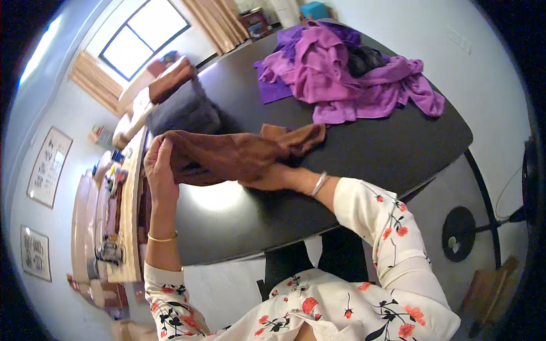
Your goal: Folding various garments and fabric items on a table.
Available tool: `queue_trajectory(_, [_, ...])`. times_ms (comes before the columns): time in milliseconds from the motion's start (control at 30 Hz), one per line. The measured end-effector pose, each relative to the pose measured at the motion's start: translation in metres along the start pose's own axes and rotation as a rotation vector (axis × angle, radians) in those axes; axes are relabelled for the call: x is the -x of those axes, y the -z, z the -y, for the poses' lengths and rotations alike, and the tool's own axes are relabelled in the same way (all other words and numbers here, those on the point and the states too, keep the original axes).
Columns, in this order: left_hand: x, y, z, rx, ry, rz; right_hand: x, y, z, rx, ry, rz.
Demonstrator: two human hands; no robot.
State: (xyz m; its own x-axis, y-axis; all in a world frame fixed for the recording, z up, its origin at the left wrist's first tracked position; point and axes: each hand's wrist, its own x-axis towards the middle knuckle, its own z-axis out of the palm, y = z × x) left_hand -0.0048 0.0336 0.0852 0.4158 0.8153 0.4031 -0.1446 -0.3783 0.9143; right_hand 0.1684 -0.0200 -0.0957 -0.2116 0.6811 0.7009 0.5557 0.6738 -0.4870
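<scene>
My left hand (160, 168) pinches one end of a brown garment (222, 153) between thumb and fingers, lifted over the dark table. My right hand (273, 177) is at the garment's lower right part, its fingers mostly hidden by the cloth and blurred. Past that hand, a loose brown part of the same cloth trails to the right above the tabletop. Just beyond my left hand lies a dark grey folded cloth (183, 108) at the table's left edge, with another brown cloth (172, 81) behind it.
The black table (239, 230) has a curved right end. A heap of pink-purple and violet clothes (324, 72) covers its far right part, with a black piece among them. A wooden side table (123, 247) with items stands left, near a beige sofa (83, 226). A black round stand base (458, 234) sits right.
</scene>
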Motion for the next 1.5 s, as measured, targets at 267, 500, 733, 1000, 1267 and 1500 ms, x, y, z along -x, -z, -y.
queue_trajectory(267, [0.063, 0.068, 0.01, 0.155, 0.141, -0.035, -0.013, 0.026, 0.016, -0.592, -0.5, 0.054])
queue_trajectory(500, [0.083, 0.046, -0.009, 0.035, 0.148, 0.264, -0.038, -0.002, 0.097, -0.035, 0.039, -0.091])
queue_trajectory(733, [0.096, 0.058, -0.005, -0.659, -0.245, 0.335, -0.054, 0.042, 0.125, -0.101, -0.155, -0.031])
queue_trajectory(1000, [0.053, 0.134, 0.063, -1.099, -0.401, -0.143, -0.052, 0.122, 0.095, 0.44, -0.125, -0.05])
queue_trajectory(1267, [0.025, 0.145, -0.003, -0.973, -0.593, -0.381, -0.049, 0.189, 0.08, 0.783, 0.012, -0.234])
queue_trajectory(1500, [0.142, 0.128, 0.028, -0.898, -0.492, 0.127, 0.054, 0.173, 0.077, 0.781, -0.12, -0.066])
